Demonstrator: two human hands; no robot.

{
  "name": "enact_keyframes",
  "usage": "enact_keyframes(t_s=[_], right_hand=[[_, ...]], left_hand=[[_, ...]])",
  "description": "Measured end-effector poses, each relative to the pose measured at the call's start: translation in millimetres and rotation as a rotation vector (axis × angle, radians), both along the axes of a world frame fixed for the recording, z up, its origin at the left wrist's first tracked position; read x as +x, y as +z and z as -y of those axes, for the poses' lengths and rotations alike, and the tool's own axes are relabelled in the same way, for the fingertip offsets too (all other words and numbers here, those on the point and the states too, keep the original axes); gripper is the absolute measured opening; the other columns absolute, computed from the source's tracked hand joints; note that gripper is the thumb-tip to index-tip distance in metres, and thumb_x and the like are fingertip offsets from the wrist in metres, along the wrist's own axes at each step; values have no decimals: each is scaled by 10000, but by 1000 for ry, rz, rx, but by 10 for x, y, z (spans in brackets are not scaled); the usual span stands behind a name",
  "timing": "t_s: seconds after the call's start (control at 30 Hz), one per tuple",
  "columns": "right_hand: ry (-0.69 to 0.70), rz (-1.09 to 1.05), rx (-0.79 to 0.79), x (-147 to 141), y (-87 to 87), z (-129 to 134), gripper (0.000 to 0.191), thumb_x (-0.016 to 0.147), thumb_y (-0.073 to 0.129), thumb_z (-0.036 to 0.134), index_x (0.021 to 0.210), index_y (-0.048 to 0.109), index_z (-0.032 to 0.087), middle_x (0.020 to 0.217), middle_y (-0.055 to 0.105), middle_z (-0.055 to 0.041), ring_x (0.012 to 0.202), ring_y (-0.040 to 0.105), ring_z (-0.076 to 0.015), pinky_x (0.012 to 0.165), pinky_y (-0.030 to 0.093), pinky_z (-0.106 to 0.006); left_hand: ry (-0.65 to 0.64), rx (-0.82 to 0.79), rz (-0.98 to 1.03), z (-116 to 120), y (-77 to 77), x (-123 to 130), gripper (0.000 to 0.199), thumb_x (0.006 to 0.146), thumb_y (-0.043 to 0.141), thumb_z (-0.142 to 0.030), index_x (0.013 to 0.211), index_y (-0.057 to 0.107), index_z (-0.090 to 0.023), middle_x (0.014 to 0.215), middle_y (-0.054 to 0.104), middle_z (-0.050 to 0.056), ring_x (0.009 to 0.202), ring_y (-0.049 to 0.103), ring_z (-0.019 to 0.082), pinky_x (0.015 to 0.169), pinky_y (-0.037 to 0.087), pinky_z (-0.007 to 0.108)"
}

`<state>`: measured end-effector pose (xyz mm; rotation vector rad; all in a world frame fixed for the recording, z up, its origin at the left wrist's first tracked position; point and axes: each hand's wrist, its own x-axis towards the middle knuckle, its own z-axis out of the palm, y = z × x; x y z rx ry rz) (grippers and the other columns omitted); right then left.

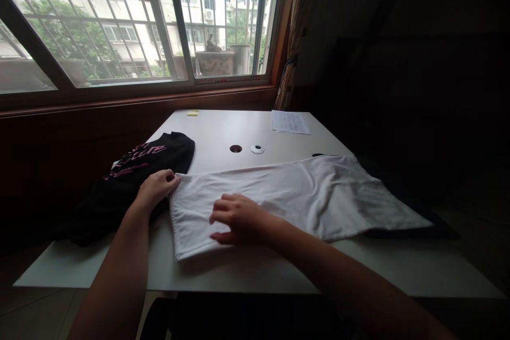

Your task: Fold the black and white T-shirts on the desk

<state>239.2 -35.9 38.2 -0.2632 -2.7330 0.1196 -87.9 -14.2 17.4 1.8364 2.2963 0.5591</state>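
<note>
A white garment (pixel 279 191) lies stretched lengthwise across the white table (pixel 223 279), slightly wrinkled toward its right part. My left hand (pixel 158 186) is closed at its far left corner, thumb and fingers pinching the edge. Over the left half of the garment is my right hand (pixel 239 219), its fingers loosely curled and apart with nothing between them. Whether its fingertips touch the fabric I cannot tell. Beside my left hand, a black garment with pink lettering (pixel 159 156) lies bunched at the table's left side.
Dark fabric (pixel 414 226) shows under the garment's right end. Farther back are a round cable hole (pixel 236 149), its white cover (pixel 257 149), printed papers (pixel 290 122) and yellow sticky notes (pixel 193 113). A barred window (pixel 191 82) stands behind the table.
</note>
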Motion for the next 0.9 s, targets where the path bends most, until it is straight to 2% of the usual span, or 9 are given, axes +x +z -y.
enact_keyframes(t_s=[0.07, 0.17, 0.3, 0.53, 0.67, 0.9], right_hand=[[29, 79, 63, -211, -1, 275, 331, 903, 677, 533, 960, 663, 207, 997, 670, -57, 912, 568, -230, 770, 433, -358], [5, 145, 118, -338, -52, 462, 227, 931, 649, 427, 906, 634, 202, 972, 658, -46, 891, 550, -219, 710, 393, -345], [34, 152, 142, -304, -73, 466, 143, 954, 600, 322, 869, 602, 208, 921, 644, -26, 844, 534, -192, 693, 363, -346], [82, 139, 164, -230, -16, 475, 131, 962, 580, 296, 864, 579, 208, 903, 629, -20, 820, 518, -180, 707, 353, -346], [118, 150, 146, -224, -95, 498, 138, 975, 556, 265, 852, 580, 208, 890, 622, -14, 801, 506, -177, 684, 357, -339], [88, 70, 127, -227, -253, 569, 144, 980, 546, 256, 853, 581, 199, 892, 607, -27, 778, 482, -179, 631, 361, -326]], left_hand=[[0, 17, 7, 10, -1, 3, 379, 841, 549, -597, 800, 672, -240, 830, 692, 16, 768, 607, 195, 627, 357, 268], [6, 28, 6, 22, 4, 12, 373, 841, 552, -587, 803, 676, -237, 836, 693, 17, 772, 608, 195, 621, 353, 269], [16, 21, 12, 27, 15, 22, 365, 836, 561, -583, 816, 688, -241, 843, 699, 15, 774, 610, 195, 616, 349, 270], [30, 24, 28, 10, 6, -2, 355, 832, 565, -569, 832, 702, -241, 868, 716, 27, 794, 617, 205, 631, 360, 275], [47, 40, 13, -2, 2, -6, 343, 850, 548, -555, 814, 679, -240, 882, 713, 35, 805, 624, 212, 634, 367, 278], [60, 109, -56, -34, -23, -26, 282, 856, 535, -490, 778, 633, -238, 888, 693, 42, 803, 623, 214, 651, 388, 285]])
